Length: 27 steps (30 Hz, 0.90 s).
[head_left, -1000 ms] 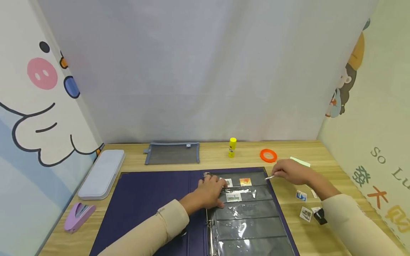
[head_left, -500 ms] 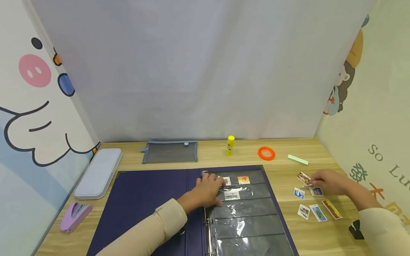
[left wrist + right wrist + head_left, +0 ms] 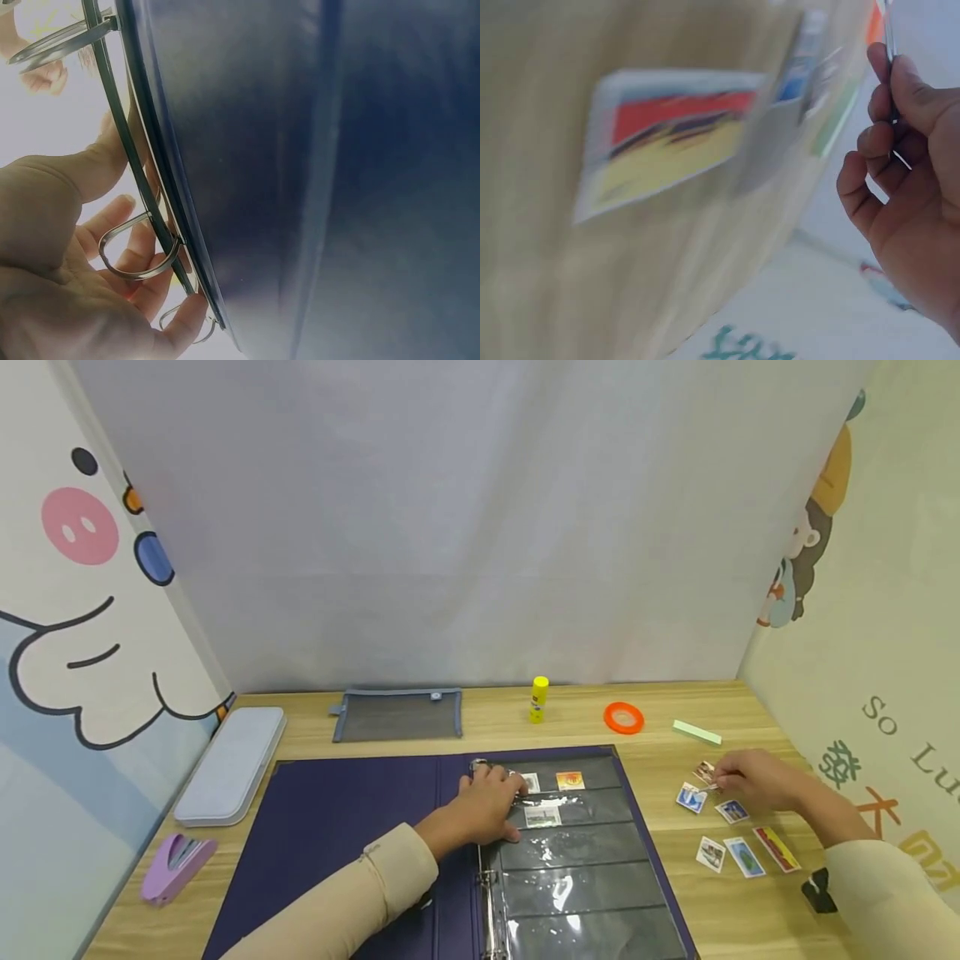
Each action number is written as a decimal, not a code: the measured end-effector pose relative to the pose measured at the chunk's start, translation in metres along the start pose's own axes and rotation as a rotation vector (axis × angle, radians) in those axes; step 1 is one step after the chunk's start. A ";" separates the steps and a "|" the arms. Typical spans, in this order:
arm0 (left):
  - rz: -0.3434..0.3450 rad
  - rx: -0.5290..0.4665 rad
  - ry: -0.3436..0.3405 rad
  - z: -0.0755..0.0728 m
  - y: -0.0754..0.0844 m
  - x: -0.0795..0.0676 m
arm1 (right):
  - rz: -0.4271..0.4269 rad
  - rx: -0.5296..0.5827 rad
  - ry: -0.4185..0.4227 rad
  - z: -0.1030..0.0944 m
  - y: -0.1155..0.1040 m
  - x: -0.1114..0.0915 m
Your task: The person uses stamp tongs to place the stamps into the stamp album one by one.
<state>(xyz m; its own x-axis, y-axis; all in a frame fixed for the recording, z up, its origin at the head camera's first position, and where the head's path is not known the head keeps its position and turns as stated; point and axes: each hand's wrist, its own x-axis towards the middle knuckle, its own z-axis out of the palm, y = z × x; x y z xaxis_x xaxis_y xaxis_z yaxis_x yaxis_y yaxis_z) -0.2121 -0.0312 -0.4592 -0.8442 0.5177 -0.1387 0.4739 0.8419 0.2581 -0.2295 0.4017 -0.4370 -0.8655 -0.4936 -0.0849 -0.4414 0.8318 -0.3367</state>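
My left hand (image 3: pixel 487 806) rests, fingers extended, on the upper inner corner of a black pocket page (image 3: pixel 585 893) in the open navy stamp album (image 3: pixel 345 827). In the left wrist view its fingers lie around the metal rings (image 3: pixel 139 251). Stamps, including an orange one (image 3: pixel 570 781) and a green-white one (image 3: pixel 542 816), sit in the top pockets. Over the loose stamps at right, my right hand (image 3: pixel 757 779) pinches slim metal tweezers (image 3: pixel 890 45). Their tips are near a brown stamp (image 3: pixel 705 772) and a blue stamp (image 3: pixel 691 797), partly hidden by the hand.
More loose stamps, among them a red-yellow one (image 3: pixel 777 849), lie right of the album. Behind stand a glue stick (image 3: pixel 538 700), orange tape ring (image 3: pixel 624 718), pale green strip (image 3: pixel 697 732) and mesh pouch (image 3: pixel 397 716). A white case (image 3: pixel 232 767) and purple stapler-like object (image 3: pixel 176 868) are left.
My right hand went from the page's upper right corner to the loose stamps, then slightly left. The blue and dark blue stamps shifted left and turned a little. My left hand stayed put.
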 end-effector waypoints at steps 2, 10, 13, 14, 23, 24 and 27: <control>-0.002 0.000 -0.002 -0.001 0.000 0.000 | -0.021 -0.021 0.034 -0.005 -0.007 0.009; -0.010 -0.007 0.006 -0.002 -0.002 -0.002 | -0.180 -0.099 0.083 -0.016 -0.054 0.064; -0.014 -0.012 0.014 -0.002 -0.002 -0.002 | -0.246 -0.106 0.082 -0.011 -0.069 0.087; -0.013 -0.016 0.016 -0.003 -0.002 -0.002 | -0.264 -0.109 0.081 -0.009 -0.073 0.093; -0.017 -0.010 0.017 0.000 0.002 0.000 | -0.434 -0.218 0.029 0.013 -0.105 0.127; -0.018 -0.007 0.016 0.000 0.002 0.000 | -0.445 -0.232 0.018 0.014 -0.108 0.128; -0.019 -0.002 0.020 0.000 0.002 0.000 | -0.453 -0.248 -0.042 0.017 -0.116 0.130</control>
<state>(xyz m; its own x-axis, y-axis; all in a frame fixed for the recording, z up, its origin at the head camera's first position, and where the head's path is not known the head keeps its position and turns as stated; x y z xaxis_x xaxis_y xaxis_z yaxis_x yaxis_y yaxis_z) -0.2117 -0.0298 -0.4585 -0.8581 0.4983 -0.1242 0.4571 0.8513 0.2575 -0.2866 0.2373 -0.4249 -0.5662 -0.8240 -0.0214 -0.8171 0.5645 -0.1168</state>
